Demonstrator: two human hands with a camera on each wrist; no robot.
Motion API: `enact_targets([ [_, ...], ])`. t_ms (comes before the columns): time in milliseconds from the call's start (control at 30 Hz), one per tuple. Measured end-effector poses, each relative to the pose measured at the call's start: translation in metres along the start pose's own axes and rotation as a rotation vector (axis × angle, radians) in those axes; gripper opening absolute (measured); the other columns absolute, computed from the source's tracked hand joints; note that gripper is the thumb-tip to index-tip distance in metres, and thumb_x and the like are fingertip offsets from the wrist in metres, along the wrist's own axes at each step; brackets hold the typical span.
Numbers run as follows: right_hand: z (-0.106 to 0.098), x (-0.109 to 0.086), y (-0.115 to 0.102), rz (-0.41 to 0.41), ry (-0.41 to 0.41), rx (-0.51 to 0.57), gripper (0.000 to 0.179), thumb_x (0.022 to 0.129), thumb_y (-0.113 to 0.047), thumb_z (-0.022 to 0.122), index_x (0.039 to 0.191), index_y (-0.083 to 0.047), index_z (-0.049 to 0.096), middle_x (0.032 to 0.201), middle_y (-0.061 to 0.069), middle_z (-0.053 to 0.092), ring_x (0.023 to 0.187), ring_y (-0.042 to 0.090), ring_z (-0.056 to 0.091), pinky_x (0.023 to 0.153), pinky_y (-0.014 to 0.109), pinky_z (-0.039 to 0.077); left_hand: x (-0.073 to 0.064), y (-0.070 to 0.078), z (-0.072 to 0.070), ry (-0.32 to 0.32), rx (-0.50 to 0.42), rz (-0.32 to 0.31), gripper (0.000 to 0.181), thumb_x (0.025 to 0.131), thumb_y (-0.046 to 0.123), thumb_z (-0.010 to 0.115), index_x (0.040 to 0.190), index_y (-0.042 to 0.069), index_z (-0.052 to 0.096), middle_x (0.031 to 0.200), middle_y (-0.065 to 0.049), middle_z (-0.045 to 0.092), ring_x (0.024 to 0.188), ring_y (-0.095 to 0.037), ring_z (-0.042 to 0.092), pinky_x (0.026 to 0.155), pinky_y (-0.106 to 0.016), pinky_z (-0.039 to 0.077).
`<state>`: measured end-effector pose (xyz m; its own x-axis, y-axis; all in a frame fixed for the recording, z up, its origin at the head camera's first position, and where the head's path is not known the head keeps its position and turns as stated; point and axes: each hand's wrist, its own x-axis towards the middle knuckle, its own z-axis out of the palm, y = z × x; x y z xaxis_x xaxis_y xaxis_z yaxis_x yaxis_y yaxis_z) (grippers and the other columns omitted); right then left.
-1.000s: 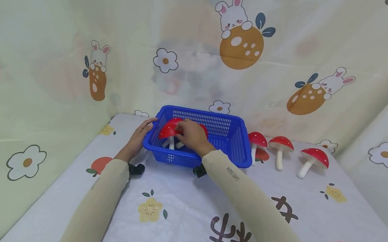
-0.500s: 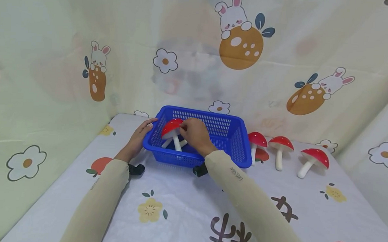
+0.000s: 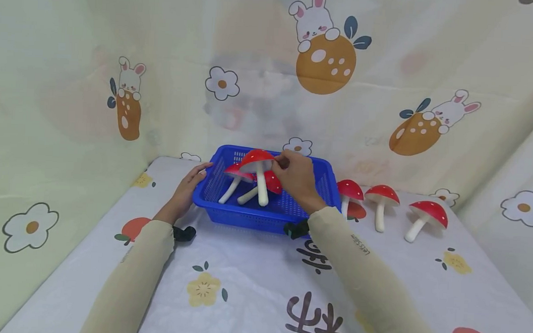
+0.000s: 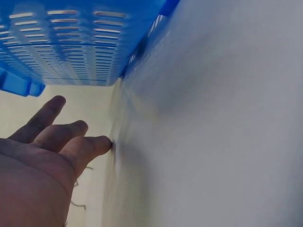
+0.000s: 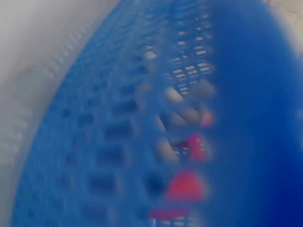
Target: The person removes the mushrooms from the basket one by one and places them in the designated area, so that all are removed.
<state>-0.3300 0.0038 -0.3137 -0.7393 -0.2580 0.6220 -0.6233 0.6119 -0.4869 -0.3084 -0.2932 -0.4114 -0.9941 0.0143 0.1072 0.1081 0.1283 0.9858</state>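
Within the blue plastic basket (image 3: 242, 218), my right hand (image 3: 296, 177) pinches the cap edge of a toy mushroom (image 3: 257, 159), red-capped with a white stem that hangs down. Two similar mushrooms lie in the basket: one on the left (image 3: 231, 189) and one behind the held one, its red cap (image 3: 272, 182) partly covered. My left hand (image 3: 186, 191) rests at the basket's left rim. In the left wrist view its fingers (image 4: 87, 147) stretch out beside the slotted wall (image 4: 66, 42). The right wrist view is blurred and filled by the basket's wall (image 5: 251, 118); the right hand is hidden there.
Right of the basket, three more red mushrooms lie in a row: one against its side (image 3: 350, 189), one in the middle (image 3: 383, 194) and one farthest right (image 3: 429, 211). A patterned cloth (image 3: 244, 265) covers the table; a printed curtain (image 3: 254, 37) hangs behind.
My right hand has moved right and up inside the basket, carrying the pinched mushroom with it. The two mushrooms beneath now show more. My left hand stays at the left rim.
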Motion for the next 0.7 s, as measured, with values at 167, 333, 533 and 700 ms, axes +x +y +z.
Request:
enact_targets([
  [167,-0.031,-0.01,0.016,0.059,0.104,0.014,0.015,0.09,-0.014,0.069,0.098,-0.002,0.072,0.095,0.015,0.075,0.082,0.026,0.072,0.077,0.041,0.061,-0.002,0.001,0.003,-0.01,0.001,-0.005,0.048,0.105,0.044,0.035,0.152,0.031,0.036,0.164,-0.005,0.023,0.143,-0.039,0.036,0.112,-0.057,0.038],
  [333,-0.062,-0.023,0.033,0.123,0.175,0.046,0.016,0.091,-0.015,0.067,0.097,-0.001,0.071,0.094,0.015,0.075,0.08,0.028,0.071,0.077,0.044,0.061,-0.003,-0.001,0.002,-0.008,0.016,0.005,0.048,0.106,0.044,0.035,0.152,0.03,0.035,0.165,-0.005,0.02,0.145,-0.039,0.033,0.114,-0.058,0.035],
  [533,-0.096,-0.043,0.048,0.195,0.262,0.04,0.018,0.091,-0.017,0.065,0.098,-0.001,0.07,0.095,0.015,0.075,0.081,0.027,0.071,0.078,0.038,0.06,-0.004,0.001,0.0,-0.003,0.031,0.015,0.049,0.105,0.046,0.034,0.152,0.031,0.035,0.165,-0.004,0.021,0.144,-0.039,0.035,0.113,-0.057,0.037],
  [700,-0.12,-0.068,0.068,0.246,0.321,-0.04,0.016,0.088,-0.015,0.065,0.095,-0.001,0.069,0.092,0.015,0.074,0.079,0.025,0.068,0.068,0.012,0.048,-0.001,0.001,0.001,-0.014,0.038,0.009,0.05,0.105,0.048,0.035,0.152,0.032,0.035,0.165,-0.003,0.02,0.145,-0.038,0.033,0.112,-0.057,0.037],
])
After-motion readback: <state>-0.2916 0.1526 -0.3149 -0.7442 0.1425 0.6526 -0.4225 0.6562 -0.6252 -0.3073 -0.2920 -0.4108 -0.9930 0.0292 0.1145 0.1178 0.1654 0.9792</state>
